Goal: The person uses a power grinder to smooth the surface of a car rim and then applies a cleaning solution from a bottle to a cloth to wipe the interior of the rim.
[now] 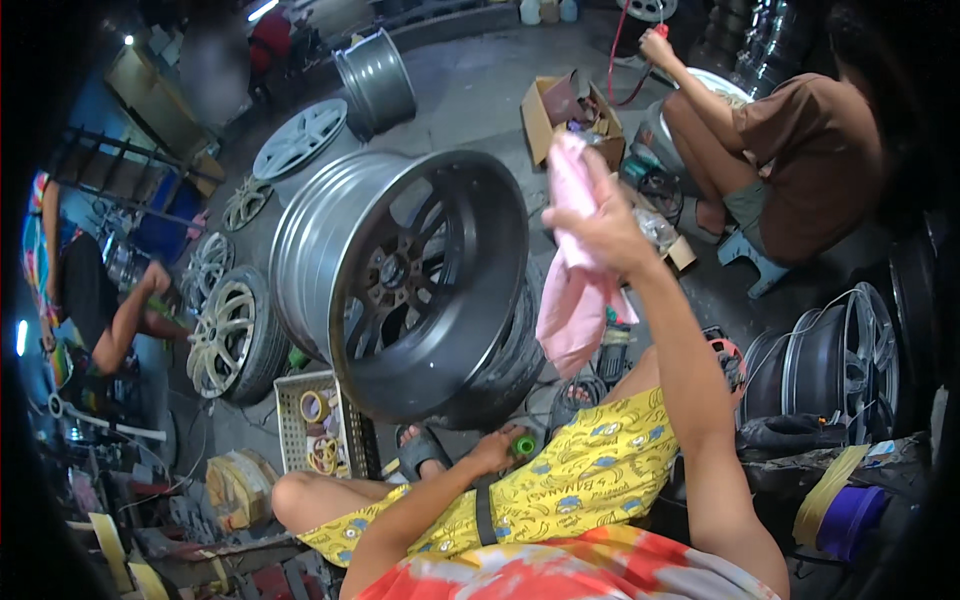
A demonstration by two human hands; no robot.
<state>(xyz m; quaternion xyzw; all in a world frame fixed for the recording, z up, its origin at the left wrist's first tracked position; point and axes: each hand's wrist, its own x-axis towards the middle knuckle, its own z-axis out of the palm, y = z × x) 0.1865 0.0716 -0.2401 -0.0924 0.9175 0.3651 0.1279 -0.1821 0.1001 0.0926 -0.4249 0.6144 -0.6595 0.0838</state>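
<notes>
A pink cloth hangs from my right hand, which is raised beside the big wheel and closed round its upper part. Low near my lap, my left hand is wrapped round a small object with a round green end; the rest of it is hidden. Between my hands and the far floor stands a large grey wheel rim, tilted so that its hollow barrel faces me. Its spokes and hub show deep inside. Under its right side lies a dark tyre.
A plastic basket with tape rolls stands left of my foot. More wheels lie at the left, another rim behind. An open cardboard box is ahead. One person sits on a stool at right; another is at left.
</notes>
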